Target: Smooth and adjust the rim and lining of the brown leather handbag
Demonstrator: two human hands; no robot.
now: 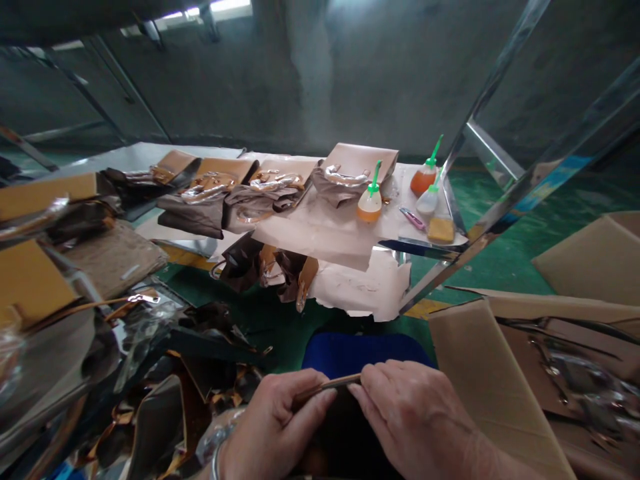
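Table (423, 250): paper-covered
Floor (520, 233): green
Brown strip (343, 382): long axis crosswise, slanting up rightward
Left hand (283, 423): clamped on strip
Right hand (413, 410): likewise

Ahead of you, a metal-edged surface (423, 249) is spread with pale paper (320, 233), its front edge hanging over the rim on your side. A row of brown bags (337, 193) lies along it, clear wrapping around their handles. Just beside the right-hand bag you have a green-spouted bottle (370, 209) of orange liquid; farther right, a deeper orange bottle (423, 181) stands behind a whitish bottle (427, 202). A pink cutter (412, 217) lies between the near bottle and a yellow block (441, 230), which sits close to your right-hand corner.
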